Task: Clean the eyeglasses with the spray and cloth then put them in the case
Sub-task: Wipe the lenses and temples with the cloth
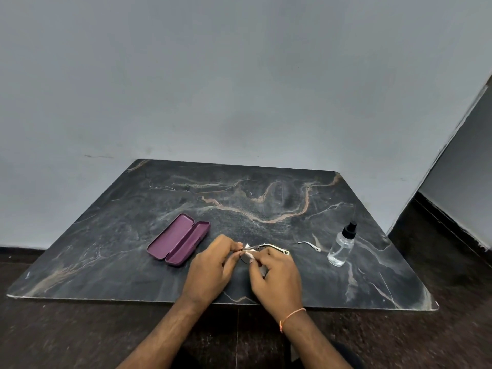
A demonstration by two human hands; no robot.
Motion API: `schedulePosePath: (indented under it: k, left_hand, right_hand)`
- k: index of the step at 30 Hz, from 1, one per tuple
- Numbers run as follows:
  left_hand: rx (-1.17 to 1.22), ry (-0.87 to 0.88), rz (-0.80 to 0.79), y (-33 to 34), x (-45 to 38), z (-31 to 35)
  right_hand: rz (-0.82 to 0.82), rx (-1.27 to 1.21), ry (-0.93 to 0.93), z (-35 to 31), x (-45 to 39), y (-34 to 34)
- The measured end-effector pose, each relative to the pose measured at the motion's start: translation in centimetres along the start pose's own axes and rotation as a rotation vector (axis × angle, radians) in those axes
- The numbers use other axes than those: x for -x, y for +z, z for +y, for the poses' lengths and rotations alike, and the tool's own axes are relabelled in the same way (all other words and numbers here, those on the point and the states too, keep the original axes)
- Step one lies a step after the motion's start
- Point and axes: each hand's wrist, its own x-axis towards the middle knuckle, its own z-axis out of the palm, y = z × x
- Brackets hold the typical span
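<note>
A dark marble board (239,198) with light brown veins lies on a dark floor (53,331), with its far edge near a grey wall (239,75). Low in the middle of the frame, two hands meet over the board. The left hand (213,265) has its fingers curled and pinches the eyeglasses (262,247) at their left end. The right hand (277,278) is curled round a small pale cloth (249,257) and presses it on the glasses; only a bit of the cloth peeks out between the fingers. One thin arm of the glasses sticks out to the right past the right hand, and the lenses are mostly hidden by the fingers. An orange thread band (291,316) goes round the right wrist. To the left of the hands, a purple glasses case (178,239) lies open on the board, with both halves facing up. At the right side of the board, a clear spray bottle (342,245) with a black top stands upright. Between the bottle and the hands lies a small thin bent metal piece (308,245); it is too small to tell what it is. It touches neither the bottle nor the glasses.
</note>
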Motion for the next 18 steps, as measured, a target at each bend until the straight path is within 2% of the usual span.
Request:
schedulePosePath:
  k: [4,8,12,18]
  left_hand:
    - [-0.010,0.033,-0.014,0.1,0.0,-0.1]
    - [-0.017,0.064,-0.010,-0.1,0.1,0.2]
    - [-0.019,0.052,-0.009,-0.1,0.1,-0.1]
    - [-0.014,0.046,-0.013,0.4,0.1,-0.6]
  right_hand:
    - [-0.015,0.033,0.015,-0.1,-0.8,-0.2]
    - [-0.050,-0.207,0.035,-0.6,-0.9,0.1]
    - [-0.064,-0.309,0.054,-0.2,-0.3,-0.2]
    - [-0.092,-0.025,0.019,0.7,-0.5,-1.1]
